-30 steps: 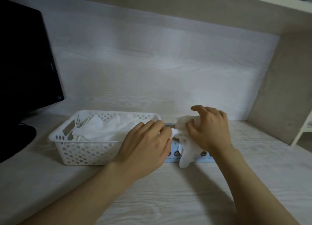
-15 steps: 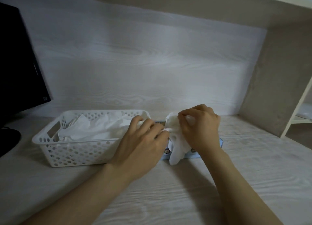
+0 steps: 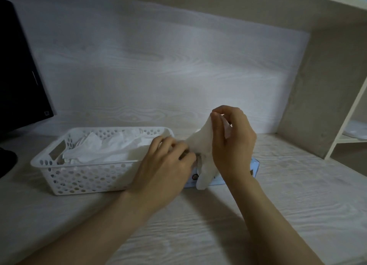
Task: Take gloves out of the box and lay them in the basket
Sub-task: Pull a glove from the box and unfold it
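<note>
found several white gloves [image 3: 111,147] already lying in the white perforated basket [image 3: 79,180], piled loosely about up to its rim. judged the task as well under way but not finished, with one more glove [image 3: 202,145] only partly out of the light blue box [image 3: 255,165] just to the right of the basket. could not see how many gloves remained inside the box, so could not say how much was left. expected at least this glove to need carrying over to the basket and laying on the pile.

had the right hand [image 3: 232,141] raised above the box, with the wrist bent. pinched the top edge of the glove between its fingers [image 3: 217,129], thumb and forefinger closed on the thin material, the others curled loosely behind. let the glove hang from the pinch toward the box opening, its lower end falling over the front of the box.

had the left hand [image 3: 164,169] low over the left part of the box, beside the right end of the basket, fingers [image 3: 172,145] bent at the foot of the glove. could not tell if these fingers gripped something or only pressed the box down on the pale wood-grain counter [image 3: 198,225].
</note>
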Action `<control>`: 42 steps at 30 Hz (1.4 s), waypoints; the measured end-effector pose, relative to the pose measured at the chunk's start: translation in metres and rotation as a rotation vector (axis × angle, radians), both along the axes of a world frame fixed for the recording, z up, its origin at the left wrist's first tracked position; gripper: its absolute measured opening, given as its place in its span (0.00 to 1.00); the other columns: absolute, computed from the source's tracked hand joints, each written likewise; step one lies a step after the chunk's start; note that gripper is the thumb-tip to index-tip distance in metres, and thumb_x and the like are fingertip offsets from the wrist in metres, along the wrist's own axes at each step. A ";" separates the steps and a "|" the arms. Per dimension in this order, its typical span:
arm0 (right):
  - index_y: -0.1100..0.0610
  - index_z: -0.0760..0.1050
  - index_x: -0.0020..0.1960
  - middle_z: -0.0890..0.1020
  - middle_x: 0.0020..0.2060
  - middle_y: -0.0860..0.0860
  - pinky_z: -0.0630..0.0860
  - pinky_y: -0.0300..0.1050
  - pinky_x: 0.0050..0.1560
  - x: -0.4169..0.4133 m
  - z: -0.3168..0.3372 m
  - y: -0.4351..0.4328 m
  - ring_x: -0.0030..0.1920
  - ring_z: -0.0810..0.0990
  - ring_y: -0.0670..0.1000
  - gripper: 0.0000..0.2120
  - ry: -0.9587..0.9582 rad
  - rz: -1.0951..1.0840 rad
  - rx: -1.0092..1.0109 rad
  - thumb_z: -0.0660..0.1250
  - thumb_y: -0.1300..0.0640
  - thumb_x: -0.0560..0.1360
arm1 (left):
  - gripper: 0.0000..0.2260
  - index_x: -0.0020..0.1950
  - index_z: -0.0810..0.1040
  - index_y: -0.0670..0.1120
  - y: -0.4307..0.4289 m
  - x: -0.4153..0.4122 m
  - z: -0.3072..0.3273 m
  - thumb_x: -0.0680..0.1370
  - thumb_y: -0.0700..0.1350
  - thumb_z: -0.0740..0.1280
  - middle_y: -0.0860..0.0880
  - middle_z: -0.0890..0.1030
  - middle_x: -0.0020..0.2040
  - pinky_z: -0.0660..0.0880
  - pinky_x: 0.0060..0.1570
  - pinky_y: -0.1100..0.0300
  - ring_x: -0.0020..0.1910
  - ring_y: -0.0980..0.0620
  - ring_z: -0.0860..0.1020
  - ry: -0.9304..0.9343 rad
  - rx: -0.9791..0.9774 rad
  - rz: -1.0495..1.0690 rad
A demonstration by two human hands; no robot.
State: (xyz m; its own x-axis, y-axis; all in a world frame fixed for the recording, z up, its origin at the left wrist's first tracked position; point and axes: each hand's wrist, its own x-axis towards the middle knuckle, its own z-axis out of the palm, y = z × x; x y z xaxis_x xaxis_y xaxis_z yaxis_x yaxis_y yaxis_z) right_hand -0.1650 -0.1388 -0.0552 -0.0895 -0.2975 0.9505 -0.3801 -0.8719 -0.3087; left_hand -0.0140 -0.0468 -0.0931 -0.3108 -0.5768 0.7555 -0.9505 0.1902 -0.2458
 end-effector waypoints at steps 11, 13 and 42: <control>0.59 0.74 0.55 0.70 0.28 0.46 0.61 0.37 0.29 0.007 0.011 0.024 0.26 0.65 0.45 0.06 -0.233 0.246 0.169 0.61 0.58 0.88 | 0.15 0.50 0.87 0.50 0.004 0.002 0.001 0.80 0.57 0.65 0.53 0.83 0.46 0.72 0.59 0.45 0.52 0.45 0.78 -0.007 0.046 0.039; 0.59 0.74 0.56 0.71 0.30 0.47 0.62 0.41 0.29 0.003 0.012 0.025 0.27 0.65 0.46 0.06 -0.308 0.277 0.200 0.60 0.58 0.88 | 0.14 0.49 0.86 0.49 0.004 0.001 0.001 0.79 0.56 0.66 0.52 0.83 0.45 0.72 0.59 0.48 0.50 0.46 0.78 0.071 0.043 -0.001; 0.58 0.86 0.40 0.81 0.44 0.52 0.74 0.32 0.42 0.009 0.006 0.036 0.46 0.79 0.43 0.07 0.202 0.590 0.513 0.75 0.57 0.77 | 0.06 0.55 0.82 0.47 0.025 0.020 0.039 0.86 0.44 0.65 0.56 0.82 0.47 0.76 0.43 0.61 0.46 0.57 0.80 0.820 -0.135 -0.212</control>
State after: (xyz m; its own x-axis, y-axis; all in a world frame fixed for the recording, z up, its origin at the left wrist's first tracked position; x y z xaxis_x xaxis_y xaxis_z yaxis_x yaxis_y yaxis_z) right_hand -0.1561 -0.1030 -0.0493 0.3773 -0.6455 0.6641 0.0076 -0.7149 -0.6992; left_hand 0.0055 -0.0214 -0.0539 0.2723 -0.4568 0.8469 -0.7856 0.4027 0.4698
